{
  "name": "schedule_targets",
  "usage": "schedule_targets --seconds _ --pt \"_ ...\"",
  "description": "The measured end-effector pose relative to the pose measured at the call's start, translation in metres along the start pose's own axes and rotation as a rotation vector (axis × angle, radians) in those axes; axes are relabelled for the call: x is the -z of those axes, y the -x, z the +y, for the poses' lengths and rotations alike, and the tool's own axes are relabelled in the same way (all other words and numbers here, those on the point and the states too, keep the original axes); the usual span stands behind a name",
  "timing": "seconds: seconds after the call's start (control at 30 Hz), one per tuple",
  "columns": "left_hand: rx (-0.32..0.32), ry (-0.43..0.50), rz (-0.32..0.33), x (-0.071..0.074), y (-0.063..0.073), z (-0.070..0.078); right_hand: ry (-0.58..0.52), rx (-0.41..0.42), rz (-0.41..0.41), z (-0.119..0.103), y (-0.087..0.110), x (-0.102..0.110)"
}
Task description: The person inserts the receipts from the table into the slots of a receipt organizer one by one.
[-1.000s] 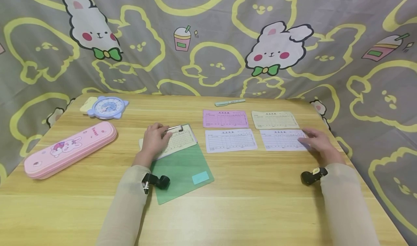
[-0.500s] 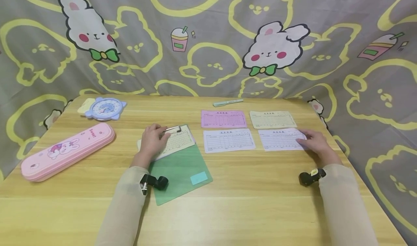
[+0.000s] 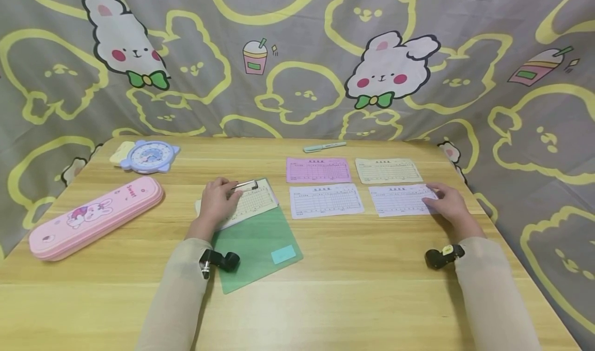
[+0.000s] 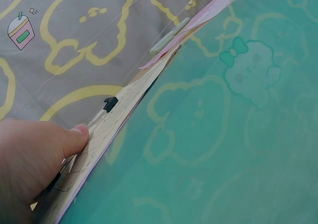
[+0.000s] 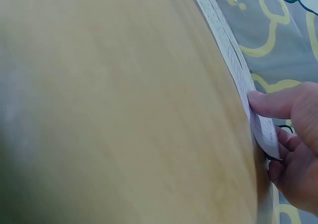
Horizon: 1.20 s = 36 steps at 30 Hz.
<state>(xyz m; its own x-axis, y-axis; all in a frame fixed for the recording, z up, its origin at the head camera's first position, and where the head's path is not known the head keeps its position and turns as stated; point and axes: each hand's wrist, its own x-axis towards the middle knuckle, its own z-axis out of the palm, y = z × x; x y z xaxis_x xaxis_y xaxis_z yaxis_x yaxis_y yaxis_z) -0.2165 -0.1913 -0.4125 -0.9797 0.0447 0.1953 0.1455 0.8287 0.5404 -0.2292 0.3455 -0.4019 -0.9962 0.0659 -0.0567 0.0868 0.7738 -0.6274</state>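
A translucent green clipboard (image 3: pixel 251 260) lies slanted on the table, with a cream printed form (image 3: pixel 255 200) and other sheets under its metal clip (image 3: pixel 245 185). My left hand (image 3: pixel 217 202) grips the clipboard at its clip end; in the left wrist view its thumb (image 4: pixel 77 138) lies by the clip over the paper, and the fingers are mostly hidden. At the right, my right hand (image 3: pixel 448 204) pinches the right edge of a whitish-lilac form (image 3: pixel 402 201). The right wrist view has the thumb (image 5: pixel 271 104) on top of that sheet, its corner bent up above the fingers.
Beside the held form lie a white form (image 3: pixel 327 201), a pink form (image 3: pixel 317 171) and a cream form (image 3: pixel 388 171). Behind them is a pale green pen (image 3: pixel 324 146). A pink pencil case (image 3: pixel 97 217) and a blue toy clock (image 3: pixel 151 156) sit at left. Patterned cloth (image 3: pixel 297 46) hangs behind.
The right hand's fingers have closed in on the form's right edge and now pinch it. The left hand stays on the clipboard. The view has shifted slightly.
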Motion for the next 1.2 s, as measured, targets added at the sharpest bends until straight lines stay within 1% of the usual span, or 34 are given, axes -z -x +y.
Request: schedule_targets --seconds 0.13,0.23,0.37,0.4,0.5,0.6,0.67,0.73,0.87,1.0,1.1,1.2 --pt "-0.006 0.002 0.003 0.000 0.001 0.000 -0.013 -0.007 0.034 0.002 0.002 0.002" --pt "-0.009 0.004 0.003 0.000 0.001 0.001 -0.017 0.014 0.059 0.006 0.004 0.005" --pt "-0.009 0.008 0.001 0.000 0.001 0.002 -0.052 0.045 0.062 0.010 0.009 0.012" --pt "-0.008 0.008 -0.001 0.000 0.001 0.002 -0.063 0.055 0.062 0.010 0.011 0.014" --pt "-0.007 0.010 -0.003 -0.001 0.001 0.002 -0.152 0.072 0.058 0.010 0.020 0.025" --pt "-0.010 0.006 -0.003 0.000 0.001 0.002 -0.295 0.075 0.039 0.009 0.028 0.036" --pt "-0.011 0.004 -0.001 0.000 0.001 0.002 -0.359 0.073 0.015 0.007 0.032 0.042" --pt "-0.012 -0.001 -0.002 0.001 0.001 0.002 -0.392 0.070 -0.008 0.005 0.035 0.046" --pt "-0.007 -0.003 -0.007 0.001 0.001 0.001 -0.426 0.095 -0.049 -0.003 0.037 0.050" --pt "-0.009 -0.006 -0.011 0.001 0.001 0.000 -0.518 0.151 -0.081 -0.014 0.036 0.045" --pt "-0.007 -0.007 -0.014 0.001 0.001 -0.001 -0.604 0.187 -0.130 -0.026 0.034 0.037" --pt "0.000 -0.003 -0.016 0.001 0.000 -0.001 -0.668 0.220 -0.185 -0.039 0.030 0.024"
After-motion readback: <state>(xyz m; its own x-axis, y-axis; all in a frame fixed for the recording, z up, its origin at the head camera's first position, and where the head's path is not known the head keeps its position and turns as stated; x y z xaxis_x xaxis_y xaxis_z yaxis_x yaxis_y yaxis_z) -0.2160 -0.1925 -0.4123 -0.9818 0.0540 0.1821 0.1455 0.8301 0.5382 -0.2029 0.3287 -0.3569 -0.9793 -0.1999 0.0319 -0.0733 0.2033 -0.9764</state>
